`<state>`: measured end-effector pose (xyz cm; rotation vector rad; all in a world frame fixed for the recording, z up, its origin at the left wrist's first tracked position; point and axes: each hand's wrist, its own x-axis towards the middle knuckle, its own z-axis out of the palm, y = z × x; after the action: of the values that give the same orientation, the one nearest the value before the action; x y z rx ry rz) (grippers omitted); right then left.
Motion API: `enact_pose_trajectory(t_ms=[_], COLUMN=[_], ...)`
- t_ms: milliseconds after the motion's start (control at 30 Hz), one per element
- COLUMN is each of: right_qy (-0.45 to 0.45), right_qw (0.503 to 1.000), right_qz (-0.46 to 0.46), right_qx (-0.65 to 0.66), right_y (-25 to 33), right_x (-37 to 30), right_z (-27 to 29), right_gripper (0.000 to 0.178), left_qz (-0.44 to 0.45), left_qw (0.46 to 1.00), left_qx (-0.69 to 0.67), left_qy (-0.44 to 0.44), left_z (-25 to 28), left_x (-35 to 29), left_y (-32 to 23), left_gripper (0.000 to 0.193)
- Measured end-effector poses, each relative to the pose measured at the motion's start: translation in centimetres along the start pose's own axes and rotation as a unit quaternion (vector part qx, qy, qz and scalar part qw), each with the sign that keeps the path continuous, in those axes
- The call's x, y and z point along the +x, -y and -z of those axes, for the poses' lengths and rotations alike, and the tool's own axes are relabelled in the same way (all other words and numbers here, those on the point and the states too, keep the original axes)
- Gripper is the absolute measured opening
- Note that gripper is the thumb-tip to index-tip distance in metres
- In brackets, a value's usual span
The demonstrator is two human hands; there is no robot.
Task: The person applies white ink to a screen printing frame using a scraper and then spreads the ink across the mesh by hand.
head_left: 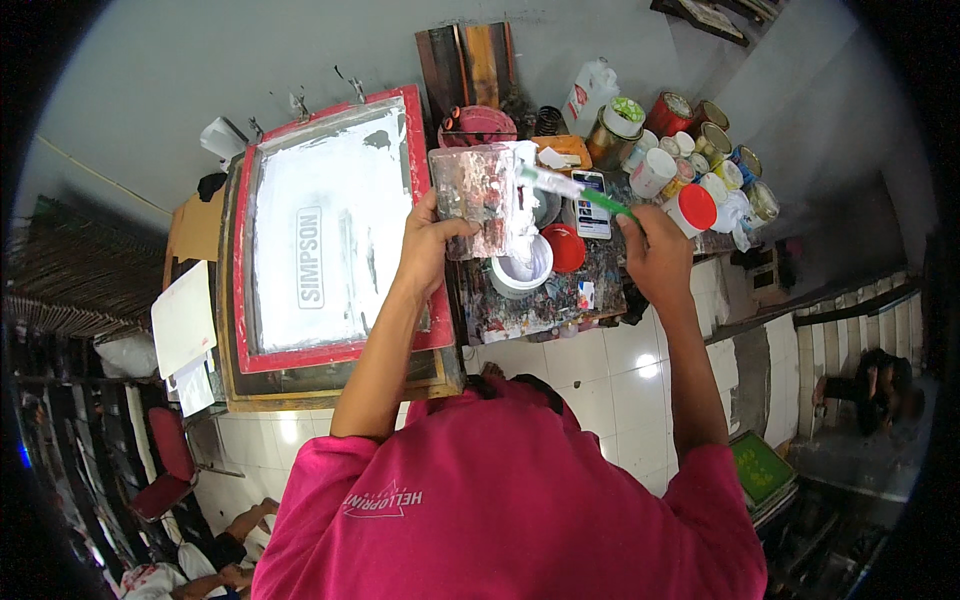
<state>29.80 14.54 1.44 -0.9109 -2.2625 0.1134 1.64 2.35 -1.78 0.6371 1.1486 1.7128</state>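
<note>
My left hand point(428, 240) is closed around the near left edge of a wide, ink-stained squeegee point(482, 195), its thumb lying on the face. Thick white ink coats the squeegee's right edge. In my right hand point(657, 248) is the green handle of a spatula point(603, 200); its white-smeared blade reaches that inked edge. Just below the squeegee stands an uncovered tub point(516, 287) of white ink, beside a red lid point(566, 249). At left lies a red-framed printing screen point(413, 125), its mesh largely covered in white, with an outlined block of lettering.
A phone point(592, 218) lies on the ink-spattered table point(500, 325). Several tins and tubs, including a red-lidded tub point(692, 207), crowd the back right, near a white jug point(590, 95). A pink basin point(480, 122) sits behind the squeegee. Papers point(185, 312) lie left of the screen.
</note>
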Motion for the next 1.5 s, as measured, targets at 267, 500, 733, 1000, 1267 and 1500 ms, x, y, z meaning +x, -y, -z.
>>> enact_pose_trajectory(t_ms=[267, 500, 733, 1000, 1267, 1500], right_qy=[0.014, 0.047, 0.075, 0.103, 0.092, 0.102], right_qw=[0.999, 0.997, 0.995, 0.992, 0.990, 0.994], right_qz=[0.042, 0.046, 0.060, 0.066, 0.091, 0.027], right_qx=[-0.024, -0.027, -0.036, -0.044, -0.058, 0.008], right_y=[-2.1, -3.5, -4.9, -5.2, -5.0, -4.9], right_x=[-3.2, -5.1, -6.4, -7.8, -8.3, -8.8], right_z=[-2.3, -3.7, -4.7, -5.1, -4.4, -4.3], right_gripper=[0.013, 0.016, 0.018, 0.019, 0.019, 0.018], left_qz=[-0.023, -0.038, -0.028, -0.024, -0.053, -0.054], left_qw=[1.000, 0.999, 0.999, 0.999, 0.998, 0.997], left_qx=[-0.002, 0.012, 0.009, -0.021, -0.007, 0.007], left_qy=[-0.020, -0.028, -0.026, -0.038, -0.035, -0.050], left_z=[0.2, 0.5, 0.5, 0.0, -0.1, 0.1], left_x=[0.3, 0.6, 0.9, 0.9, 1.0, 0.5], left_y=[1.7, 2.7, 2.9, 2.8, 1.3, 0.9], left_gripper=[0.049, 0.046, 0.052, 0.052, 0.051, 0.048])
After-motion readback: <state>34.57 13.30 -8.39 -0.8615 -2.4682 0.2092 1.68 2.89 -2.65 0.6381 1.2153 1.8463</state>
